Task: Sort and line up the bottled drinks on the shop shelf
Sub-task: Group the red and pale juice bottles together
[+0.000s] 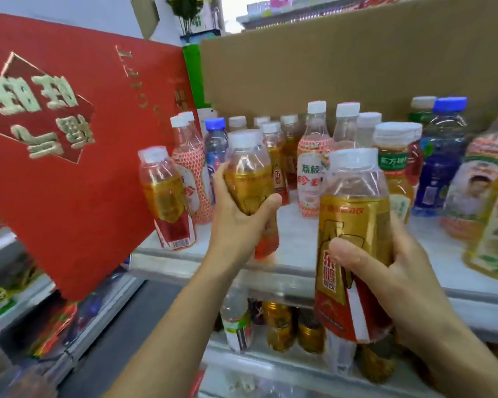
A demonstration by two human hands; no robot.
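While my left hand [242,216] grips one gold-label bottle [249,173] at the shelf [293,272] front and my right hand [385,265] grips a second bottle [354,222] clear of it, I judge either may topple the crowded neighbours [311,179].

The shelf [296,234] has a bare patch in front of the pink-netted bottle [311,179]. It lies between the tilted bottle [250,179] gripped by the left hand [236,225] and the near bottle [354,225] gripped by the right hand [391,265], and a hand could pass there. Another bare strip lies at the front right, between the right hand and the large tea bottles [489,214]. Further back, bottles stand packed together up to the cardboard wall [342,58], which closes the rear. The tilted red box [69,145] blocks the left side, just beside the gold-labelled bottle [168,196] at the shelf's left front.
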